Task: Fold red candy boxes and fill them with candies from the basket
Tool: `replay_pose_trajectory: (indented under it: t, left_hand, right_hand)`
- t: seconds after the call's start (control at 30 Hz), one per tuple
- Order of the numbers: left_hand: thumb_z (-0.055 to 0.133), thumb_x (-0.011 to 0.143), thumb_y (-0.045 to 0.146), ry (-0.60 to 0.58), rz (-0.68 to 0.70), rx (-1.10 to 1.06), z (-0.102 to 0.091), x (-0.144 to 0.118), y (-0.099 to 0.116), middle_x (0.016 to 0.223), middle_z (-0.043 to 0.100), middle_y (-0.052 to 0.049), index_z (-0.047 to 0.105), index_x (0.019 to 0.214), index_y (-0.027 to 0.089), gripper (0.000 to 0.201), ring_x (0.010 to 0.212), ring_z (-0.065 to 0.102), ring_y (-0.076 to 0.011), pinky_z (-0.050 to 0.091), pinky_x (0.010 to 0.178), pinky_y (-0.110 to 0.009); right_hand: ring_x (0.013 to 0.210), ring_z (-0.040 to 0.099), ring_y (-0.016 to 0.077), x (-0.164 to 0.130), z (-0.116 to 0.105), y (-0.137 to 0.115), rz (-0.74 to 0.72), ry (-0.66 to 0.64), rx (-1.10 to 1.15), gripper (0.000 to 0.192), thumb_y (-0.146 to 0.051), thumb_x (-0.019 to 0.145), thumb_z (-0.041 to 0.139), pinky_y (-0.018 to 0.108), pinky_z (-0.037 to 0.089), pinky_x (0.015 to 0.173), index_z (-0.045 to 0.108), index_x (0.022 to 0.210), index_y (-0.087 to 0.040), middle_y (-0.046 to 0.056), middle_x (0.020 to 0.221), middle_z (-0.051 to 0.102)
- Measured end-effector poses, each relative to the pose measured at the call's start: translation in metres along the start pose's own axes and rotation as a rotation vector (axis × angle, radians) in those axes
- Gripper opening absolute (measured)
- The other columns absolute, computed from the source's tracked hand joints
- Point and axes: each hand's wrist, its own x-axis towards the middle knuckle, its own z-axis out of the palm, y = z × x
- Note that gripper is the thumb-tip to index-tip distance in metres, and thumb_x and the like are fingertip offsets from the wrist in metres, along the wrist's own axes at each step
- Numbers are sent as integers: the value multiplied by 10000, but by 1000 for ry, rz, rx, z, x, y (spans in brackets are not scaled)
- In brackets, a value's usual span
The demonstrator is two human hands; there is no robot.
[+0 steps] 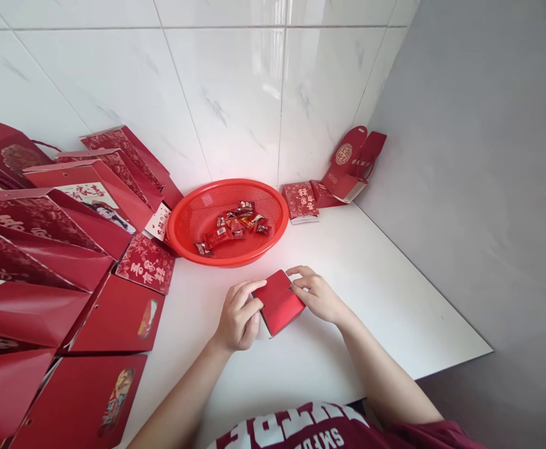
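Between my two hands is a small red cardboard box (279, 304), held up a little over the white tabletop and tilted. My left hand (241, 315) grips its left side, thumb and fingers closed on the edge. On the right side, the fingers of my right hand (316, 293) are bent around the box's far edge and corner. What is inside the box is hidden. Just beyond my hands stands a red plastic basket (273, 244) with several wrapped candies (235, 226) in its bottom.
Many red gift boxes (113, 312) crowd the left side, some standing, some flat. Behind the basket on the right lie a patterned red box (301, 201) and a red handled gift box (347, 165). White tiled wall (226, 93) bounds the back; a grey panel (464, 156) bounds the right.
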Motion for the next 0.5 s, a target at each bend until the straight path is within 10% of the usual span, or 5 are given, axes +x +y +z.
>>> replay_pose_trajectory:
  t: [0.13, 0.27, 0.5]
  left_hand:
    - [384, 880, 203, -56, -40, -107, 0, -1, -2, 1368, 522, -148, 626, 1108, 169, 335, 1221, 508, -301, 451, 998, -491]
    - [377, 911, 248, -67, -139, -187, 4, -5, -10, 1381, 477, -178, 304, 1510, 141, 612, 1245, 502, -291, 451, 1022, -452]
    - [403, 959, 291, -71, -331, -288, 0, -6, -14, 1324, 557, -137, 413, 1429, 179, 484, 1216, 544, -256, 452, 1014, -379]
  right_hand:
    - [987, 599, 217, 0, 2, 1, -28, 3, 8, 375, -293, 945, 472, 342, 475, 767, 632, 618, -201, 67, 1193, 591]
    - [909, 614, 200, 1, -1, 2, -51, -27, 38, 367, -413, 970, 477, 331, 480, 770, 667, 725, -216, 69, 1111, 624]
    - [1028, 610, 234, -4, -11, 3, -36, -251, 2, 162, -373, 881, 618, 356, 485, 913, 670, 887, -220, 56, 1156, 626]
